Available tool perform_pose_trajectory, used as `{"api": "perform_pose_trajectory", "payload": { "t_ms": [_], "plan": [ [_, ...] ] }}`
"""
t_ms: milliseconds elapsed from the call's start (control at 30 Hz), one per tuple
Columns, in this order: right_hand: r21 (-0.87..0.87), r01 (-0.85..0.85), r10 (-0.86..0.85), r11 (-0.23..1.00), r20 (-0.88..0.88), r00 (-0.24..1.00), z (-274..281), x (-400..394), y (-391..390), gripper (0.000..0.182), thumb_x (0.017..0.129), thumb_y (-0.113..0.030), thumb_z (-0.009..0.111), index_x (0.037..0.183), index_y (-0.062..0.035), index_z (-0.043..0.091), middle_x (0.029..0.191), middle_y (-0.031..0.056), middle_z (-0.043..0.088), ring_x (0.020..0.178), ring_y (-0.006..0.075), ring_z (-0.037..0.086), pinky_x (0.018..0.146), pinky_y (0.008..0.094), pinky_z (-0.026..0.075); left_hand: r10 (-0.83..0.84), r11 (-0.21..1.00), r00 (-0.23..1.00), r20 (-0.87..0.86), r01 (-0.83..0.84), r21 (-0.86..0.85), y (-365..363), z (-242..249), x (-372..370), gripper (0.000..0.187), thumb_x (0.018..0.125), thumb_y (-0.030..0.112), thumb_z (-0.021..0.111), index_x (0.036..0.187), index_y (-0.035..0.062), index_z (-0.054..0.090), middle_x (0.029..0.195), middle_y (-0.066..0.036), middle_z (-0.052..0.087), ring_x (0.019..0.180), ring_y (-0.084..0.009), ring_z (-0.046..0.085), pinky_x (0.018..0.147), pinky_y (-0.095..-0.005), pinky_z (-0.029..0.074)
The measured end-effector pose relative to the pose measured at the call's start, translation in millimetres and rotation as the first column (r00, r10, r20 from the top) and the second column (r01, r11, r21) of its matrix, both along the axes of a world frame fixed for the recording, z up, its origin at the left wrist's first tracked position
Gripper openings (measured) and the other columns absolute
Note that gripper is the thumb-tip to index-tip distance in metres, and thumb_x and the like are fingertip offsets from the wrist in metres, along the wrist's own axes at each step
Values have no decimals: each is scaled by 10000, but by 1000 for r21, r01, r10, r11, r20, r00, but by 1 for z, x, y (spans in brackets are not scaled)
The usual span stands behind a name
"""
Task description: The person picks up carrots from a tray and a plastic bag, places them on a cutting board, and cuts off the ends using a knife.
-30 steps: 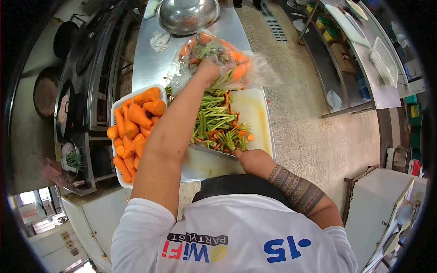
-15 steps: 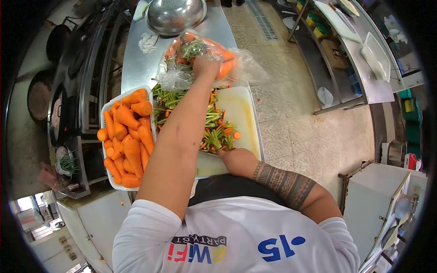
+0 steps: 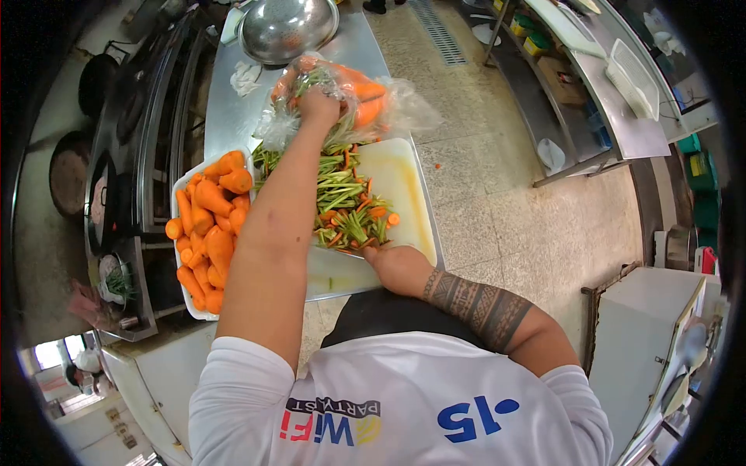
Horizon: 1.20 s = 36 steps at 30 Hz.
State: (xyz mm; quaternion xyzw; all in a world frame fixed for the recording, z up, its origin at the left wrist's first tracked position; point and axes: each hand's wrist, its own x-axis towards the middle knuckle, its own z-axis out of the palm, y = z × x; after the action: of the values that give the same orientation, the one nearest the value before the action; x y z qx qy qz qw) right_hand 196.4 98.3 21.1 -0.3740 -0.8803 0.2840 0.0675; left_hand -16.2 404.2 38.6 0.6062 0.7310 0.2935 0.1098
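Note:
My left hand (image 3: 318, 107) reaches into a clear plastic bag (image 3: 404, 109) of carrots (image 3: 351, 81). Green trimmings (image 3: 315, 79) lie just beyond it, and its fingers are hidden. My right hand (image 3: 400, 268) is closed at the near edge of a pile of green stalks and carrot ends (image 3: 342, 194) on a white cutting board (image 3: 400, 167). A thin edge runs left from its fingertips under the pile; what it belongs to is unclear. At the left, a white basket (image 3: 185, 289) holds peeled-looking carrots (image 3: 210, 198).
A metal colander (image 3: 287, 31) and a crumpled white plastic piece (image 3: 245, 78) sit on the steel table (image 3: 225, 116). Stoves with pans (image 3: 71, 172) line the left. Shelving (image 3: 633, 147) stands at the right, and a person's dark shoes (image 3: 374, 6) show at the top.
My left hand has moved slightly left in view, and the greens by it are less visible. My right hand has shifted slightly left and up, near the pile. The whole view has shifted a little.

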Motion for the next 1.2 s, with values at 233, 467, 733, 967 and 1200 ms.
{"api": "perform_pose_trajectory", "payload": {
  "t_ms": [233, 467, 733, 967, 1200],
  "plan": [
    [-90, -26, 31, 996, 52, 998, 11, 2, 4, 233, 935, -127, 557, 1143, -29, 598, 778, 188, 711, 743, 379, 738, 597, 517, 567, -46, 998, 993, -109, 51, 43, -18, 16, -12, 264, 896, 211, 705, 1015, -18, 758, 989, -227, 761, 938, -397, 722, 859, -473, 559],
    [-92, -71, 80, 993, 94, 992, 11, 0, 13, 238, 952, -129, 538, 1147, -6, 595, 794, 196, 718, 762, 397, 739, 640, 533, 572, 63, 994, 979, 193, -79, 78, -109, 97, -62, 349, 893, 336, 812, 977, -1, 773, 905, -95, 783, 815, -183, 730, 777, -342, 561],
    [-105, -93, 102, 990, 90, 991, -4, -2, 25, 223, 982, -163, 561, 1130, 2, 538, 853, 230, 725, 816, 430, 726, 724, 555, 564, 57, 998, 998, -1, -57, -9, -289, 213, -98, 241, 929, 254, 789, 989, 21, 767, 814, -42, 722, 779, -124, 682, 718, -302, 529],
    [-125, -118, 137, 985, 160, 977, 1, -8, 30, 262, 1006, -206, 564, 1151, 7, 518, 872, 275, 710, 853, 475, 704, 765, 581, 546, 2, 857, 1000, 23, 10, -515, -365, 177, -83, 250, 874, 178, 790, 1001, -28, 728, 878, -132, 743, 823, -223, 732, 759, -367, 570],
    [-156, -125, 151, 980, 169, 974, 0, -12, 36, 275, 1001, -208, 576, 1157, 9, 515, 887, 289, 705, 879, 484, 698, 790, 583, 541, -78, 883, 996, -49, 47, -467, -361, 8, -77, 345, 874, 276, 779, 1048, -18, 732, 973, -215, 730, 939, -376, 704, 852, -457, 550]
  ]
}}
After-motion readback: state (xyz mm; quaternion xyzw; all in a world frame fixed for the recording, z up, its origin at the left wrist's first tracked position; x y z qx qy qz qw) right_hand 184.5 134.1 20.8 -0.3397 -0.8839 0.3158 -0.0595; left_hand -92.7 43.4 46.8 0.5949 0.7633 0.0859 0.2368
